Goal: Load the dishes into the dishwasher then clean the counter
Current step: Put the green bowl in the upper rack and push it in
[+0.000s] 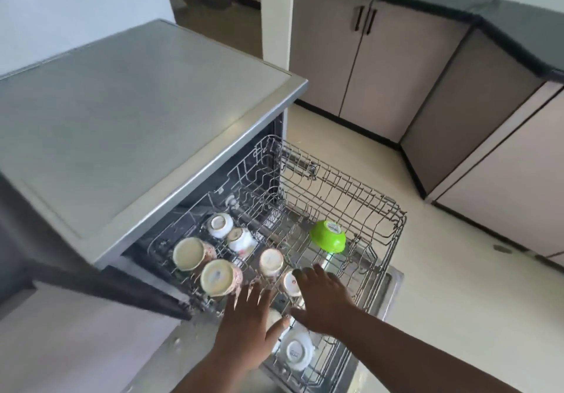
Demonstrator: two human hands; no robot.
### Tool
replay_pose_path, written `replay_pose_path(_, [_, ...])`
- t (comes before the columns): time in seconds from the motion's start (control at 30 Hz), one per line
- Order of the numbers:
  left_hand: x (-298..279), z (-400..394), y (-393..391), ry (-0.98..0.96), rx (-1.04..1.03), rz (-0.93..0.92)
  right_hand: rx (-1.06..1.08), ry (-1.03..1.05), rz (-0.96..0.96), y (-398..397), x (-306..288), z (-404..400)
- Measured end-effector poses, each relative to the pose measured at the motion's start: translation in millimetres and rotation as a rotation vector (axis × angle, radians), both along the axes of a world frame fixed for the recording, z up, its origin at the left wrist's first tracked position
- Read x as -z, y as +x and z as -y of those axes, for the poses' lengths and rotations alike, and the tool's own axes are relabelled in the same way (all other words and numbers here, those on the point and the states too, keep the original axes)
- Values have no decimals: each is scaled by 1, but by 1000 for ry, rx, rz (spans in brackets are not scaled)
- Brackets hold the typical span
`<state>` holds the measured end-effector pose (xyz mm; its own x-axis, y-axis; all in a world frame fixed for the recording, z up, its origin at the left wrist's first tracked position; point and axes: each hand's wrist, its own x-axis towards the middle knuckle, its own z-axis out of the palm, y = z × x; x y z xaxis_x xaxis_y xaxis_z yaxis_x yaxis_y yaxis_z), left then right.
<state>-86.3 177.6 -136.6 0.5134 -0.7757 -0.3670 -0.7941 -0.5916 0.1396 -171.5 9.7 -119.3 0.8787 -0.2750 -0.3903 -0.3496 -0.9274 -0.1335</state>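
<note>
Over the pulled-out dishwasher rack (351,191), upturned cups (218,276) sit left of the left hand (247,328), whose fingers (254,293) lie spread flat on the wire (gripping nothing); the right hand (323,296), fingers straight, reaches beside it toward the green bowl (328,236).

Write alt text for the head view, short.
Both hands, left hand and right hand, reach with straight fingers over the pulled-out upper rack of an open dishwasher. The rack holds upside-down cups and a green bowl; a white dish sits lower down.
</note>
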Motion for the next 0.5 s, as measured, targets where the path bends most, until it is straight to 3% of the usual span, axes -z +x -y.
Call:
replay_pose_path(0.37, [-18,-67,-58,-77,-218,-16,-236,-88,-32,-39,-23,-46])
replay_pose_path(0.5, [-37,-95,-94,-111,-274,33,-228,-119,-51,-62,-30,-60])
